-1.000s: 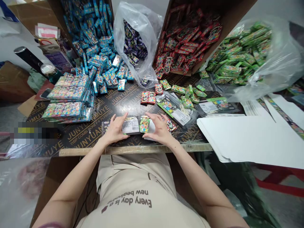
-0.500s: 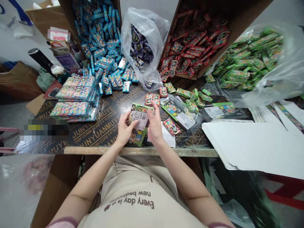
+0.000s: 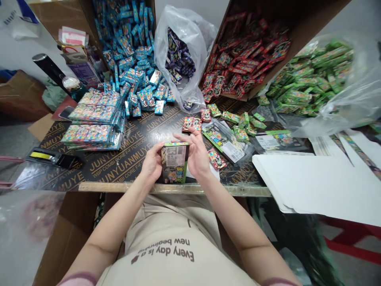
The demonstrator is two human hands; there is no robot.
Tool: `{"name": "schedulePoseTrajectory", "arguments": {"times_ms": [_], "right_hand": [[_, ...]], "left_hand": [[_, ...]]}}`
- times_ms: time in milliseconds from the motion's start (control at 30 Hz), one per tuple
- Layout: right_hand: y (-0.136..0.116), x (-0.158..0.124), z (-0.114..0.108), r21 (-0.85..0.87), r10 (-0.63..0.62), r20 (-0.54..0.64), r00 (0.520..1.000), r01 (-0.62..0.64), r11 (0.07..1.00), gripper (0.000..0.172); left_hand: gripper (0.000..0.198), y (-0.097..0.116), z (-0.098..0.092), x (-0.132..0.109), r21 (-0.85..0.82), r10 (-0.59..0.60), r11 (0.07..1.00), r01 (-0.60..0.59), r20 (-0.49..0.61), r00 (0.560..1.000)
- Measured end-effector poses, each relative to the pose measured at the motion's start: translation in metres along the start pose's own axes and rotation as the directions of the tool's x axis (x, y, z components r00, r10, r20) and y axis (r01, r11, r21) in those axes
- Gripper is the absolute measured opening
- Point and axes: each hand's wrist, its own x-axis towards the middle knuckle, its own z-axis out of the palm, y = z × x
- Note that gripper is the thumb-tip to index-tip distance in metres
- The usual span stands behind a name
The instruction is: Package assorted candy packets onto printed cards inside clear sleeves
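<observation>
Both my hands hold a flat, upright packet of small candy boxes (image 3: 174,163) above the plywood tabletop (image 3: 119,167). It has a green top edge and a white barcode label. My left hand (image 3: 152,163) grips its left side, and my right hand (image 3: 195,153) curls over its upper right corner. A loose red candy box (image 3: 216,159) lies just beyond my right hand, and a pair of red boxes (image 3: 192,124) sits farther ahead.
Heaped blue boxes (image 3: 139,87) cover the far left of the table, beside shrink-wrapped stacks (image 3: 92,123). Purple boxes fill a plastic bag (image 3: 178,55), red boxes fill a cardboard carton (image 3: 247,55), and green boxes fill another bag (image 3: 309,75). White card sheets (image 3: 315,182) overhang the right edge.
The packet has gone from lying on the table under both hands to standing upright between them. My fingers have closed around it.
</observation>
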Motion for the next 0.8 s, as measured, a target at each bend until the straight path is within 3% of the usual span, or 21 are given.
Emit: {"name": "schedulePoseTrajectory", "arguments": {"times_ms": [100,167,233,300,333,400,467,633,800], "right_hand": [[-0.001,0.002,-0.006,0.059,0.075,0.034,0.997,-0.077,0.995,0.048],[-0.001,0.004,-0.011,0.027,0.102,0.043,0.994,-0.103,0.994,0.048],[-0.001,0.006,-0.017,-0.036,0.054,0.053,0.997,-0.052,0.998,0.033],[0.0,0.005,-0.022,-0.133,-0.084,0.065,0.994,0.092,0.987,0.015],[0.0,0.003,-0.025,-0.191,-0.164,0.081,0.983,0.177,0.965,0.009],[-0.001,0.0,-0.031,-0.296,-0.279,0.143,0.95,0.31,0.904,0.009],[-0.003,-0.002,-0.034,-0.365,-0.318,0.183,0.93,0.365,0.856,0.012],[-0.015,-0.003,-0.029,-0.474,-0.309,0.099,0.946,0.318,0.821,0.015],[-0.023,0.001,-0.024,-0.45,-0.189,0.152,0.97,0.239,0.861,0.02]], "left_hand": [[0.022,0.012,0.001,0.002,0.102,-0.019,0.995,0.009,0.099,0.995],[0.022,0.017,0.0,0.001,0.182,0.121,0.972,-0.151,0.167,0.979],[0.014,0.02,-0.001,-0.002,0.308,0.331,0.866,-0.394,0.238,0.913],[0.004,0.024,-0.004,-0.005,0.438,0.478,0.675,-0.594,0.355,0.804],[0.003,0.026,-0.005,-0.006,0.483,0.498,0.588,-0.649,0.416,0.761],[0.008,0.032,-0.007,-0.006,0.53,0.479,0.497,-0.687,0.493,0.726],[0.013,0.038,-0.006,-0.005,0.557,0.427,0.498,-0.665,0.51,0.747],[0.019,0.048,0.003,-0.002,0.595,0.278,0.612,-0.521,0.455,0.846],[0.017,0.05,0.009,-0.001,0.613,0.306,0.583,-0.533,0.443,0.843]]}}
